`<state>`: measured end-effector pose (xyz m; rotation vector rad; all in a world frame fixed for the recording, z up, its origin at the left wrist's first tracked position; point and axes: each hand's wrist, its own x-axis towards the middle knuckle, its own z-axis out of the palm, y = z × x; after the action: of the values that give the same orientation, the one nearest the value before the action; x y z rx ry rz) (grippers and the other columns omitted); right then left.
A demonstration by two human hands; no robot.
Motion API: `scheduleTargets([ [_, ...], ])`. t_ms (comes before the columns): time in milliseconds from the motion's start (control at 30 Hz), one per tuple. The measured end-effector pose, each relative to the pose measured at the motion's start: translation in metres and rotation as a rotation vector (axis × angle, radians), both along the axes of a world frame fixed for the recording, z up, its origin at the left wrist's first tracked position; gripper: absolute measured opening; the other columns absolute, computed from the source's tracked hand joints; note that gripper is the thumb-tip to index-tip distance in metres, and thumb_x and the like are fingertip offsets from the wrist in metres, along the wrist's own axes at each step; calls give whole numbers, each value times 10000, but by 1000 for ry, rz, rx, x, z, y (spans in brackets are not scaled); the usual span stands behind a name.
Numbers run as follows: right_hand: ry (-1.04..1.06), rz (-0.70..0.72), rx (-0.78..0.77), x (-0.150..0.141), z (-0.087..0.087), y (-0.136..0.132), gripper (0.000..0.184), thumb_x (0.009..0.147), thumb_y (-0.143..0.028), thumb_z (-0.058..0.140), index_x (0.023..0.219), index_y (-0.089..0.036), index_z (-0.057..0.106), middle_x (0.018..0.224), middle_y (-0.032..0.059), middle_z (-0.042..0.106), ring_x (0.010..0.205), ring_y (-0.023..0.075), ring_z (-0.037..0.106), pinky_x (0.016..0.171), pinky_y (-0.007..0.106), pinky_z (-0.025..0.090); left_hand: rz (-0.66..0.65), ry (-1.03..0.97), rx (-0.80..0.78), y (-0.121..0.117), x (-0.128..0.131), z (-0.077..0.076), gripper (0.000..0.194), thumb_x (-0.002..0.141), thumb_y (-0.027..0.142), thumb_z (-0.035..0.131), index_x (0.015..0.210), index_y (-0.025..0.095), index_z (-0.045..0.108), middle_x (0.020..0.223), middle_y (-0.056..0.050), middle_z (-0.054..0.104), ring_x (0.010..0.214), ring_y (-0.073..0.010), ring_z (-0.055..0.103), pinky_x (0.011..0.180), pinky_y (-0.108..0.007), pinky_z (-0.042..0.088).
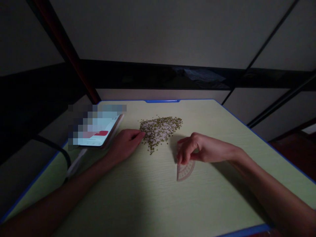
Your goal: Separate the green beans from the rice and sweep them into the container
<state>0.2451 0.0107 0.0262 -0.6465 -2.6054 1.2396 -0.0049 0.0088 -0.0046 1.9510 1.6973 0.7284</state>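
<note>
A loose heap of small green beans mixed with white grains (158, 130) lies mid-table, narrowing toward me. My left hand (127, 143) rests on the table with its fingers curled together and the fingertips at the heap's left edge. Whatever those fingers may hold is hidden. To the right of the heap, my right hand (192, 149) is closed on a clear half-round protractor (185, 171). The protractor stands tilted, its lower part showing below the fingers, apart from the heap.
A lit tablet or phone (97, 133), partly blurred out, stands propped at the left, with a white cable plug (76, 163) beside it. The pale table (158, 204) has a blue rim and a blue handle piece (163, 101) at its far edge. Cabinet panels (158, 36) rise behind.
</note>
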Motion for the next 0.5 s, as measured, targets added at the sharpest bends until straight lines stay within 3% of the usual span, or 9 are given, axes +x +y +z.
scheduleTargets([
  [233,-60,38,-3,16,5,2,254,738,-7,531,654,-171,705,721,24,719,724,109,661,886,324,444,6,15,-6,1,-2,-1,398,760,468,385,475,190,380,442,46,348,467,-111,353,467,-243,221],
  [367,-84,38,-13,20,7,2,218,751,-46,548,718,-173,722,742,36,721,730,121,662,796,296,488,0,20,-8,1,-2,-1,394,763,464,379,479,192,377,444,48,339,459,-110,347,465,-243,219],
  [500,61,-112,47,25,12,7,154,780,-162,572,810,-159,724,811,58,722,757,139,663,721,264,510,5,19,-19,1,-1,0,391,759,463,384,477,193,371,440,48,347,456,-110,351,466,-243,230],
])
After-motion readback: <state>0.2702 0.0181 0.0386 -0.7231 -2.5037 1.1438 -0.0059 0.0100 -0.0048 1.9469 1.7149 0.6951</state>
